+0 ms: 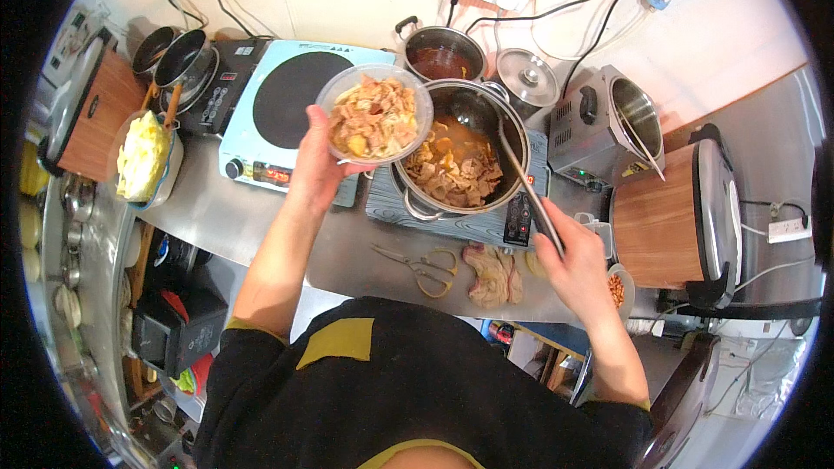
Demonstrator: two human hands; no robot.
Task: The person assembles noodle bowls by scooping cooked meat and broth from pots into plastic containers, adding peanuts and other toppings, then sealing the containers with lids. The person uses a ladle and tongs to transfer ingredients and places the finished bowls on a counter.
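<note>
My left hand (323,156) holds up a clear round plastic bowl (424,113) filled with sliced meat and pale strips. The bowl is beside and partly over the left rim of a steel pot (525,143), which contains more sliced meat (469,175) in brown broth. In my right hand (575,254) is the handle of a ladle (540,213); its dark round head dips into the back of the pot. Under the pot is a grey wood-patterned induction cooker (460,227) with a touch panel.
A light-blue cooker (304,100) stands left. Behind are a pot of reddish liquid (443,61) and a lidded pot (528,76). Scissors (426,274) and a cloth (493,278) lie at the front edge. Wood-sided cookers (660,217) and a bowl of nuts (617,289) are right.
</note>
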